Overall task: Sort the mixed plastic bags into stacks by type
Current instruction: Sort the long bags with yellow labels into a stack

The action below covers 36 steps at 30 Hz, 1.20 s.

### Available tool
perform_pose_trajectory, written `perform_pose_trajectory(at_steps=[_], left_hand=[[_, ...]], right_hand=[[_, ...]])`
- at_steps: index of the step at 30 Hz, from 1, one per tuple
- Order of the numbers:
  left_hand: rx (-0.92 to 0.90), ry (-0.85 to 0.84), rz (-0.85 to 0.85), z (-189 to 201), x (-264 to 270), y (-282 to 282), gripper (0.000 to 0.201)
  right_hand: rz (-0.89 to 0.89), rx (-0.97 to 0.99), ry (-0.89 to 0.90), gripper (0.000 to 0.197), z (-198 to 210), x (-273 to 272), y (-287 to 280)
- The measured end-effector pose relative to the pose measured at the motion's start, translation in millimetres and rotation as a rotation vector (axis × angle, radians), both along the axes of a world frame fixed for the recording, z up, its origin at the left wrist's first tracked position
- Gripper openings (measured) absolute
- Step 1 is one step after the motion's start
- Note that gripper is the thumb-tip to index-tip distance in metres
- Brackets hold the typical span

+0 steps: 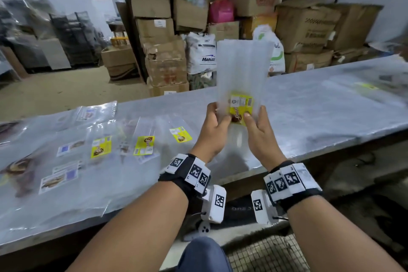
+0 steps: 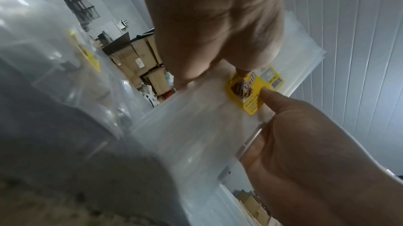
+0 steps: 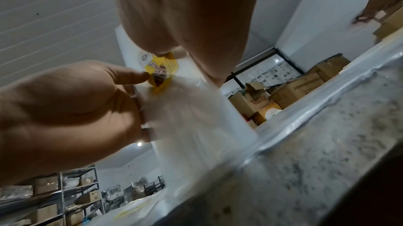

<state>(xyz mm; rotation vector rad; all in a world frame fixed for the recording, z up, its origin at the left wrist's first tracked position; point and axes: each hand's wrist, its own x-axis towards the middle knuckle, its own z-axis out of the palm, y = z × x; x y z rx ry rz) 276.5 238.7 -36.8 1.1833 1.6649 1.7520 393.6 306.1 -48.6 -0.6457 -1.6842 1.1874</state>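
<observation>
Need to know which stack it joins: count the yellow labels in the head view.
4. One on the clear plastic bag held up by both hands; three on bags lying left on the table. Others may be hidden.

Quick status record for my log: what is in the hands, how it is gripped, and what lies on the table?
held item: clear bag with yellow label, upright above the table
left hand: pinches the bag's lower left edge
right hand: pinches the lower right edge, thumb on the label
table: yellow-label bags and white-label bags spread at left
stacks: not clearly separated
</observation>
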Motion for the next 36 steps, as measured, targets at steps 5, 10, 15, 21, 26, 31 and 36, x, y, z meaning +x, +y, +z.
perform_pose_trajectory(at_steps=[5, 10, 15, 21, 26, 31, 36], left_hand=[[0.039, 0.026, 0.021, 9.9, 0.9, 4.1, 0.026], [-0.014, 0.072, 0.002, 0.0, -4.0, -3.2, 0.027], [-0.021, 0.154, -0.005, -0.6, -11.3, -11.8, 0.021], [-0.034, 0.185, -0.033, 27.0, -36.2, -29.9, 0.018], [-0.234, 0.298, 0.053, 30.7, -83.0, -67.9, 0.020], [-0.513, 0.505, 0.242, 24.3, -136.9, -106.3, 0.018], [-0.933, 0.757, 0.313, 26.4, -158.0, -135.0, 0.044]], right_hand=[[-0.023, 0.060, 0.007, 0.012, 10.1, -1.3, 0.3], [-0.034, 0.029, -0.031, 0.016, -2.3, -5.9, -1.6], [-0.026, 0.009, -0.054, 0.015, -6.7, -8.1, -6.6], [-0.050, 0.087, -0.009, 0.005, 19.1, -26.2, -16.8], [-0.016, 0.139, -0.090, 0.006, -3.6, -46.3, -35.4], [0.035, 0.096, -0.131, 0.004, -28.0, -59.5, -47.5], [0.051, 0.109, -0.198, 0.016, -39.3, -73.9, -46.6]])
